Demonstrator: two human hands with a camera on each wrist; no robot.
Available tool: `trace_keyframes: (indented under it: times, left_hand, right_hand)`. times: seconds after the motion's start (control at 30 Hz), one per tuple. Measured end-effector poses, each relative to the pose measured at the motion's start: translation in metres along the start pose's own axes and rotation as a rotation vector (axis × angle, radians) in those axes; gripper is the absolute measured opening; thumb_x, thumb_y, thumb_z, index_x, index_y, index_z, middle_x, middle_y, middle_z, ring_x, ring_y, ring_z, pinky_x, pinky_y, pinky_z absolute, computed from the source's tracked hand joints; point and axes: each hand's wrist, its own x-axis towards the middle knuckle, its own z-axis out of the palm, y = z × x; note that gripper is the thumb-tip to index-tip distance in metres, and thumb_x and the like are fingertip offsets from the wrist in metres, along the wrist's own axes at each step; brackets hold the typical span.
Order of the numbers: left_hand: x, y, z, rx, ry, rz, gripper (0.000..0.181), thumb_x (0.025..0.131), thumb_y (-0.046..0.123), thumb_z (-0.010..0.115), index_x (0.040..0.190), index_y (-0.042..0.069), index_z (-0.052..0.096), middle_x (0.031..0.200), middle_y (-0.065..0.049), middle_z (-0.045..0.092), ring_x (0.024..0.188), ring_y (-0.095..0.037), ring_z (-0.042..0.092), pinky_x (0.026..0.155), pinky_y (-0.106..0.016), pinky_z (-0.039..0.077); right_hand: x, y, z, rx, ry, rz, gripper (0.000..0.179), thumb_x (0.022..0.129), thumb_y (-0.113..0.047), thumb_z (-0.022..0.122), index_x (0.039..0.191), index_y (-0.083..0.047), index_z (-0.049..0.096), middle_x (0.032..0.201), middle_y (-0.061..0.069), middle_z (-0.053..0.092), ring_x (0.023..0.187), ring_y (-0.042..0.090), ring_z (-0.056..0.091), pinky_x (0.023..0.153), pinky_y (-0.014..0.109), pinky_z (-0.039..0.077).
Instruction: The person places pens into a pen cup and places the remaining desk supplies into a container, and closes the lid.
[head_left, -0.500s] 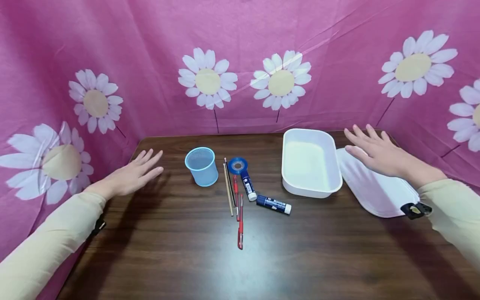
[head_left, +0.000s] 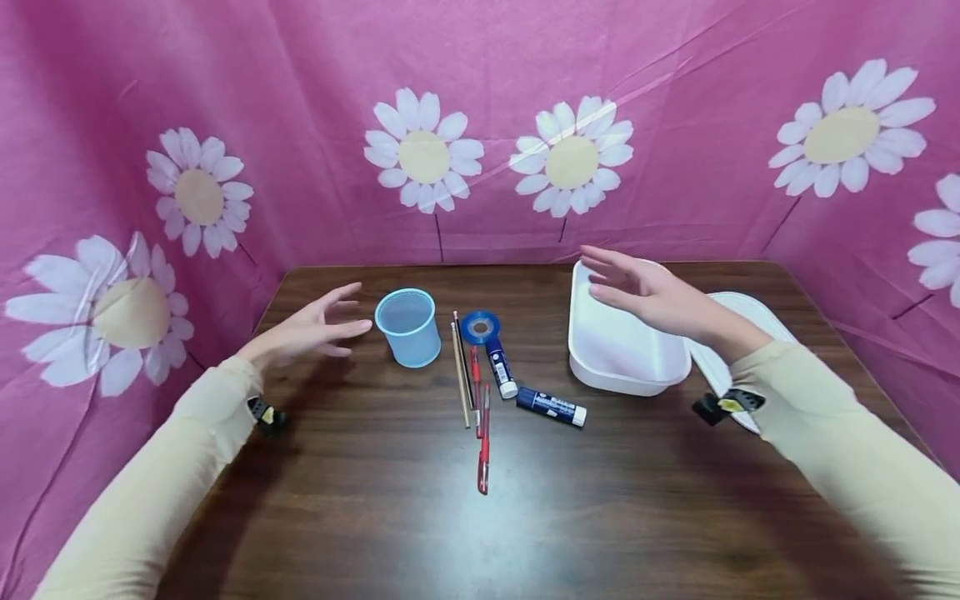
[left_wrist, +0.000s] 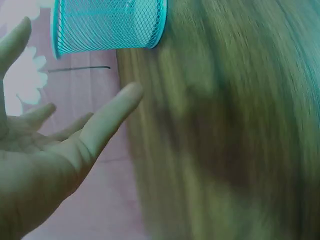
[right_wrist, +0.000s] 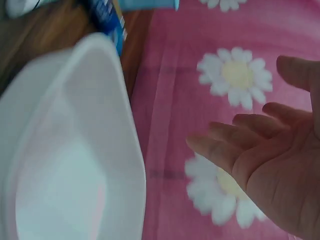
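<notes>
My left hand (head_left: 315,327) hovers just left of the light-blue mesh pen cup (head_left: 412,333), thumb and fingers spread apart and holding nothing. In the left wrist view the cup (left_wrist: 110,25) stands beyond the fingertips, not touched. Over the far part of the white plastic box (head_left: 626,346) is my right hand (head_left: 645,292), with nothing in it; its fingers are extended. The right wrist view shows the box (right_wrist: 100,100) with that hand (right_wrist: 270,155) beside it, apart from the rim. The box is uncovered, and no contents show inside.
Between cup and box lie two pencils (head_left: 461,375), two red pens (head_left: 483,450), a roll of blue tape (head_left: 480,327) and two glue sticks (head_left: 551,407). A white lid (head_left: 750,312) lies right of the box, partly behind my right arm. A flowered pink cloth (head_left: 495,50) hangs behind the table.
Both hands have moved inward: the left one rightward toward the cup, the right one leftward from above the lid to above the box. The items on the table have stayed put.
</notes>
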Motion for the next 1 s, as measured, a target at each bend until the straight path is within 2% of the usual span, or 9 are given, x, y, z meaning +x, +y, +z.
trace_keyframes:
  times: [0.17,0.27,0.37,0.5,0.6,0.67,0.73,0.83,1.0]
  left_hand:
    - [0.017,-0.025,0.002,-0.249,-0.016,0.004,0.080,0.100,0.009,0.066,0.162,0.013,0.015,0.163,-0.020,0.012,0.140,-0.050,0.034,0.097,-0.063,0.049]
    - [0.023,-0.037,0.005,-0.343,-0.040,0.026,0.073,0.101,0.000,0.058,0.161,0.011,0.017,0.161,-0.020,0.016,0.140,-0.047,0.034,0.099,-0.063,0.048]
    - [0.026,-0.042,0.009,-0.394,-0.049,0.001,0.064,0.103,-0.002,0.051,0.159,0.010,0.022,0.157,-0.018,0.026,0.138,-0.042,0.038,0.100,-0.063,0.048]
    - [0.029,-0.040,0.012,-0.405,0.025,-0.104,0.051,0.105,0.001,0.047,0.154,0.006,0.031,0.144,-0.016,0.042,0.129,-0.035,0.045,0.099,-0.057,0.051]
    - [0.031,-0.034,0.015,-0.425,0.075,-0.184,0.046,0.108,0.007,0.045,0.152,0.002,0.032,0.142,-0.018,0.042,0.132,-0.036,0.042,0.099,-0.054,0.052]
    - [0.031,-0.029,0.016,-0.468,0.079,-0.208,0.041,0.110,0.016,0.045,0.148,0.004,0.035,0.145,-0.020,0.038,0.135,-0.039,0.038,0.102,-0.056,0.049]
    - [0.031,-0.024,0.017,-0.510,0.067,-0.202,0.037,0.111,0.026,0.044,0.143,0.009,0.040,0.147,-0.020,0.037,0.134,-0.038,0.039,0.106,-0.058,0.045]
    - [0.031,-0.018,0.020,-0.571,0.046,-0.167,0.032,0.110,0.035,0.045,0.133,0.014,0.046,0.141,-0.017,0.045,0.127,-0.034,0.044,0.109,-0.062,0.040]
    - [0.030,-0.017,0.026,-0.601,0.024,-0.134,0.026,0.110,0.027,0.047,0.129,0.010,0.051,0.128,-0.011,0.058,0.119,-0.029,0.057,0.107,-0.064,0.041]
  right_hand:
    - [0.021,-0.004,0.033,0.121,-0.078,0.011,0.061,0.105,-0.029,0.059,0.159,-0.018,0.033,0.158,0.009,0.041,0.137,0.032,0.048,0.108,0.047,0.046]
    - [0.029,-0.005,0.057,0.234,-0.162,0.012,0.060,0.105,-0.024,0.060,0.157,-0.013,0.034,0.153,0.016,0.045,0.130,0.037,0.054,0.103,0.048,0.050]
    - [0.034,-0.004,0.081,0.295,-0.252,0.049,0.058,0.105,-0.023,0.060,0.155,-0.008,0.035,0.144,0.022,0.050,0.123,0.042,0.059,0.097,0.048,0.055]
    - [0.036,-0.001,0.105,0.250,-0.348,0.145,0.057,0.106,-0.029,0.058,0.153,-0.004,0.039,0.135,0.023,0.056,0.111,0.038,0.066,0.087,0.045,0.060]
    - [0.036,0.001,0.117,0.229,-0.400,0.213,0.056,0.105,-0.031,0.058,0.150,-0.001,0.043,0.129,0.021,0.060,0.103,0.034,0.069,0.081,0.044,0.062]
    - [0.035,0.003,0.123,0.225,-0.413,0.239,0.053,0.105,-0.029,0.058,0.147,0.001,0.046,0.123,0.019,0.064,0.098,0.032,0.071,0.077,0.045,0.063]
    - [0.034,0.001,0.129,0.188,-0.400,0.245,0.049,0.105,-0.027,0.060,0.143,0.001,0.051,0.113,0.017,0.068,0.090,0.030,0.072,0.072,0.043,0.063]
    - [0.031,-0.006,0.136,0.106,-0.379,0.240,0.039,0.104,-0.025,0.062,0.134,0.000,0.060,0.099,0.014,0.071,0.079,0.028,0.073,0.065,0.038,0.063]
    - [0.026,-0.011,0.151,-0.017,-0.392,0.247,0.029,0.100,-0.025,0.067,0.120,-0.004,0.068,0.087,0.008,0.072,0.069,0.023,0.073,0.057,0.034,0.062]
